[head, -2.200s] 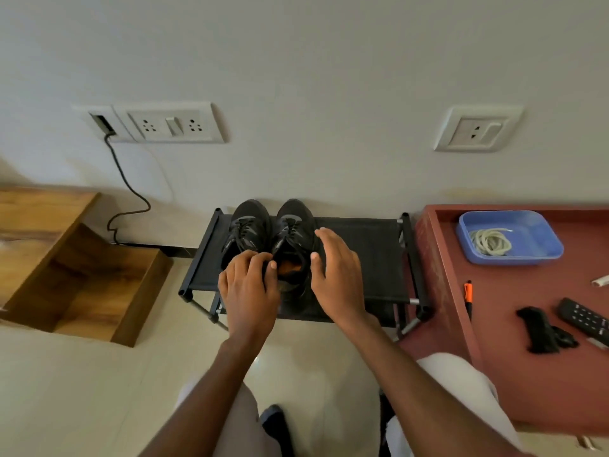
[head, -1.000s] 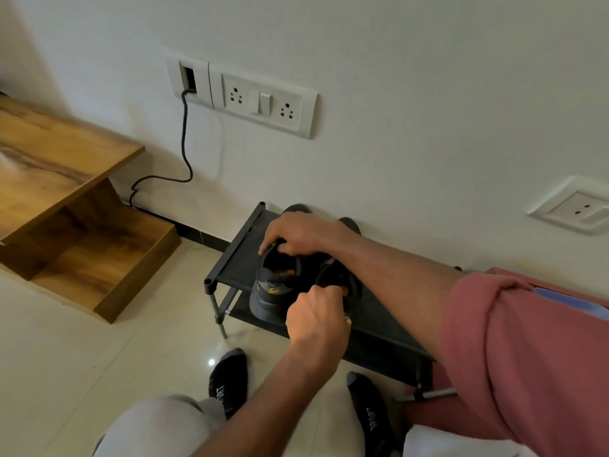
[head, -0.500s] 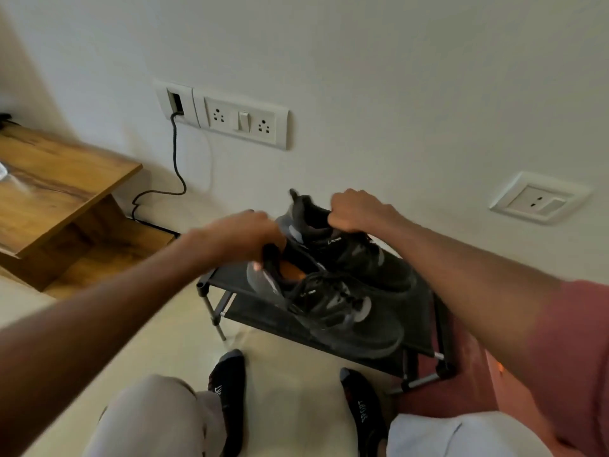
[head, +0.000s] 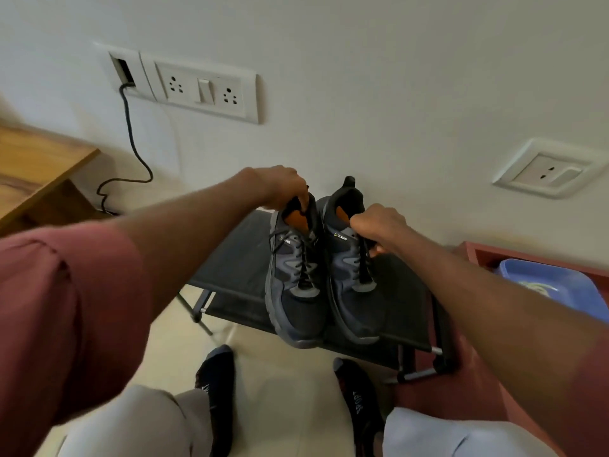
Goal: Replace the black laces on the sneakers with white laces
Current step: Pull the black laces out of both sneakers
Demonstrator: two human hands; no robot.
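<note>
The left hand (head: 280, 188) grips the collar of one dark grey mesh sneaker (head: 295, 275). The right hand (head: 379, 227) pinches the collar of its matching twin (head: 354, 278). Both hang toe-down, side by side, above the front edge of the black fabric shoe rack (head: 237, 258), black laces (head: 304, 258) threaded. A blue plastic tray (head: 566, 285) holds coiled white laces (head: 535, 287).

A single wide-angle view, worn on the person's head, looks forward and steeply down at a white wall (head: 362, 77) and the floor (head: 283, 390) at its foot. It sits close: both forearms reach in from the lower corners to mid-frame, and the knees fill the bottom edge. Straight lines bow toward the frame's edges.
</note>
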